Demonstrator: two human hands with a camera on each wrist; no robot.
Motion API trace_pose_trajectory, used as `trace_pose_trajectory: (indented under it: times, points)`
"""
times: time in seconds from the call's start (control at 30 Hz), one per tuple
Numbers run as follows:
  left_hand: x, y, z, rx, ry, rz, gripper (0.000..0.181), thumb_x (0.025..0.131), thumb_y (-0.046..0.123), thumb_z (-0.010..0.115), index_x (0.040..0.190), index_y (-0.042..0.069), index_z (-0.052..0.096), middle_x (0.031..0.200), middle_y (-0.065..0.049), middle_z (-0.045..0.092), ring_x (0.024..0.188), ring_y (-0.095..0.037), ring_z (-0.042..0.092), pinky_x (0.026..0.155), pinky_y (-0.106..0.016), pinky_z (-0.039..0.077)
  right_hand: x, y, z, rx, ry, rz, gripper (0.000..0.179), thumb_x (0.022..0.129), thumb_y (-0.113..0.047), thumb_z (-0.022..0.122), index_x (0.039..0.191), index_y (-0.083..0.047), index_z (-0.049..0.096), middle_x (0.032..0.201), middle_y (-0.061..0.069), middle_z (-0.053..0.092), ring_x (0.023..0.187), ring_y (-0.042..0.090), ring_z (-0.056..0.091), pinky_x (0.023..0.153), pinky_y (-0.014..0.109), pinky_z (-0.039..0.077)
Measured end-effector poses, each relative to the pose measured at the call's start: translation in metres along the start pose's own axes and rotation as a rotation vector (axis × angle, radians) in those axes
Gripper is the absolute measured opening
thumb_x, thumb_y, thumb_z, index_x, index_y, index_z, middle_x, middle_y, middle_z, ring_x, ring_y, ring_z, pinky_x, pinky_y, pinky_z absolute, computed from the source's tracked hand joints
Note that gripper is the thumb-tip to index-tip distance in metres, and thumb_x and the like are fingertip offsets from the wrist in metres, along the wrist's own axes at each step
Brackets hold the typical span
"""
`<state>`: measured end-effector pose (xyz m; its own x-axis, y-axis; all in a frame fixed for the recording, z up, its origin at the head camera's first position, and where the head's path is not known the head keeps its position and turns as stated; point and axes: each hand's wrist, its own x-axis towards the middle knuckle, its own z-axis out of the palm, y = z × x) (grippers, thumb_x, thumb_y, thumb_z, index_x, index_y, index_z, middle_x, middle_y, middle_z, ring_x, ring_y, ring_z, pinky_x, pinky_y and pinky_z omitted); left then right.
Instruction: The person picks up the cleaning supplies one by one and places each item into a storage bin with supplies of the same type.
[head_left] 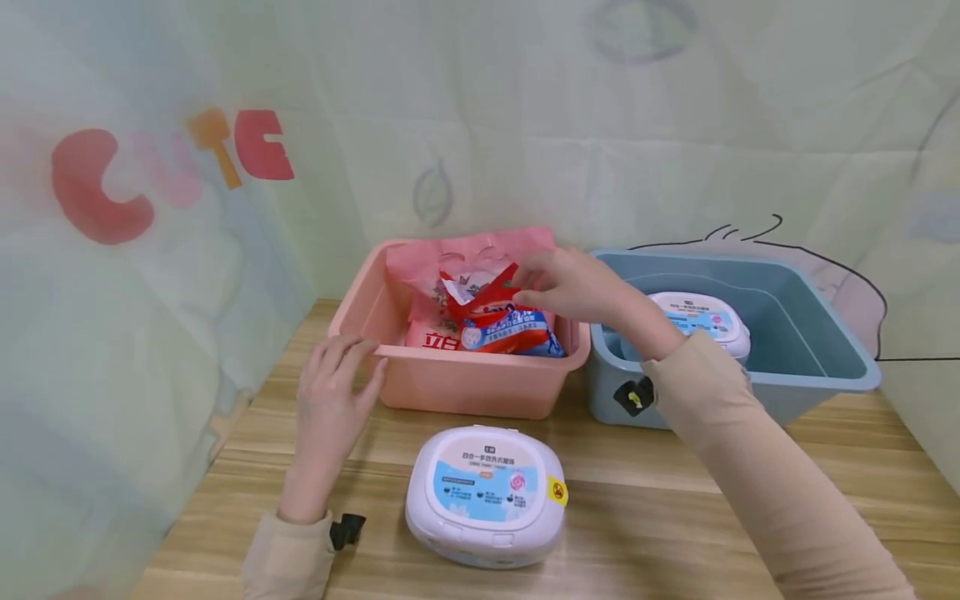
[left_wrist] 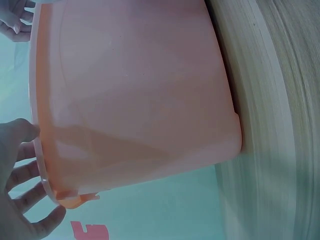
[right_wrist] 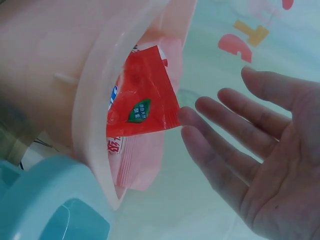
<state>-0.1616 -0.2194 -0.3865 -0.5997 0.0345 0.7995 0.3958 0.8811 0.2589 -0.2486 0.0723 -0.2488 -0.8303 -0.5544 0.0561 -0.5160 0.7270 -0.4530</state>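
- Pink tub (head_left: 472, 383), set toward the far side of the table (head_left: 637, 533), with the blue tub (head_left: 817, 381) right next to it on the right. Looks like light plastic, so I'd keep it braced while anything moves inside.
- Pink bag (head_left: 420, 279), inside the pink tub, rising above the far rim. Probably floppy, so I wouldn't trust it to prop anything up.
- White box (head_left: 487, 467), on the table at the near side, outside both tubs. Just watch the forearms around it imo.
- Red bag (head_left: 495, 300), also in the pink tub, on the near side of the pink bag, one corner poking up. If it needs settling, I'd push low with flat fingers; that corner seems slippery.
- Right hand (head_left: 570, 283), fingers stretched out, holding nothing. Fingertips are right at the red bag's corner, can't tell if they touch.
- Left hand (head_left: 330, 392), fingers loosely spread, resting on the pink tub's near-left rim corner. Decent spot for steadying, keep it light.
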Motion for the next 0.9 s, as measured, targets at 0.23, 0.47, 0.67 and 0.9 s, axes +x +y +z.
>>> trace_pose_trajectory:
  times: [0.23, 0.47, 0.67, 0.9]
  points:
    - [0.000, 0.002, 0.000, 0.007, 0.000, 0.005, 0.026, 0.080, 0.009, 0.076, 0.103, 0.000, 0.068, 0.104, -0.017, 0.065, 0.103, -0.036, 0.054, 0.087, -0.050, 0.045, -0.010, 0.002, -0.001, 0.117, 0.030, 0.003, 0.026, 0.089, -0.024, 0.067, 0.114, -0.014, 0.065, 0.113, 0.006, 0.067, 0.108, 0.022, 0.061, 0.082, 0.039, 0.058]
    - [0.002, 0.002, 0.001, 0.004, 0.017, 0.014, 0.026, 0.079, 0.008, 0.076, 0.102, 0.000, 0.068, 0.103, -0.017, 0.065, 0.102, -0.037, 0.055, 0.086, -0.051, 0.045, -0.019, 0.003, -0.002, 0.207, 0.074, 0.016, 0.030, 0.090, -0.021, 0.066, 0.118, -0.012, 0.064, 0.118, 0.008, 0.065, 0.110, 0.025, 0.061, 0.083, 0.041, 0.058]
    - [0.001, 0.002, 0.001, 0.005, 0.007, 0.005, 0.026, 0.080, 0.009, 0.076, 0.103, 0.000, 0.068, 0.103, -0.017, 0.064, 0.102, -0.036, 0.054, 0.086, -0.051, 0.045, -0.024, 0.006, -0.001, 0.212, 0.099, 0.009, 0.030, 0.091, -0.022, 0.064, 0.119, -0.011, 0.062, 0.120, 0.009, 0.065, 0.109, 0.025, 0.062, 0.083, 0.041, 0.058]
    - [0.001, 0.001, 0.001, 0.004, 0.002, 0.006, 0.025, 0.081, 0.010, 0.074, 0.103, 0.001, 0.068, 0.104, -0.017, 0.064, 0.102, -0.037, 0.054, 0.087, -0.051, 0.045, -0.031, 0.010, 0.006, 0.216, 0.140, -0.022, 0.029, 0.090, -0.021, 0.066, 0.118, -0.012, 0.064, 0.118, 0.007, 0.066, 0.107, 0.023, 0.062, 0.085, 0.041, 0.058]
